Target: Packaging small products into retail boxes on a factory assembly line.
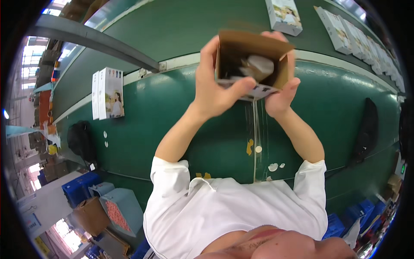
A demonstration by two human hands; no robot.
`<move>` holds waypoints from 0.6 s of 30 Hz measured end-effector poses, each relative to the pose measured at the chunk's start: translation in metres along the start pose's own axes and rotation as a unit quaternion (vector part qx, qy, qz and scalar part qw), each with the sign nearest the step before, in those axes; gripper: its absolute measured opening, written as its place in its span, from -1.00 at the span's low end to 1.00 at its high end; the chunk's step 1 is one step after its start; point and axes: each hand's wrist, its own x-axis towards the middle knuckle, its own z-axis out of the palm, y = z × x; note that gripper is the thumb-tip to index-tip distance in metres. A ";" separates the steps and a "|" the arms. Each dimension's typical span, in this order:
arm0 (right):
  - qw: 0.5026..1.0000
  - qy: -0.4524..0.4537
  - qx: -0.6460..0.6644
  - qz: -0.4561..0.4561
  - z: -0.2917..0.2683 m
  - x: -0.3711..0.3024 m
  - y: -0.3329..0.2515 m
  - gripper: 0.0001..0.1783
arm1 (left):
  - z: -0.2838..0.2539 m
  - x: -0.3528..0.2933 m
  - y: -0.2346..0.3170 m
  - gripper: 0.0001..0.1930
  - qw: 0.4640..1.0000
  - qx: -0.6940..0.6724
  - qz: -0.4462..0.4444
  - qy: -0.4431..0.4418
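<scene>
A cardboard box (226, 71) with its top end open is held up over the green table, its brown inside facing me. Inside it lies a whitish, partly see-through item (261, 65), too blurred to name. My left hand (211, 82) grips the left side, thumb over the near edge. On the opposite side my right hand (282, 93) holds the box, with its fingers round the right and far edges. A raised flap shows along the far side. The box is smeared by motion.
Two white printed boxes (111, 93) stand at left; another box (284, 16) lies beyond my hands. A row of several boxes (334, 30) is at far right. A metal post (95, 41) crosses at upper left. Black items (82, 140) (366, 131) lie at both sides.
</scene>
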 end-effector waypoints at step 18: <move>0.996 -0.088 -0.014 -0.003 -0.004 -0.007 -0.020 -0.55 | -0.003 -0.016 0.031 -0.66 0.992 -0.087 -0.088 0.030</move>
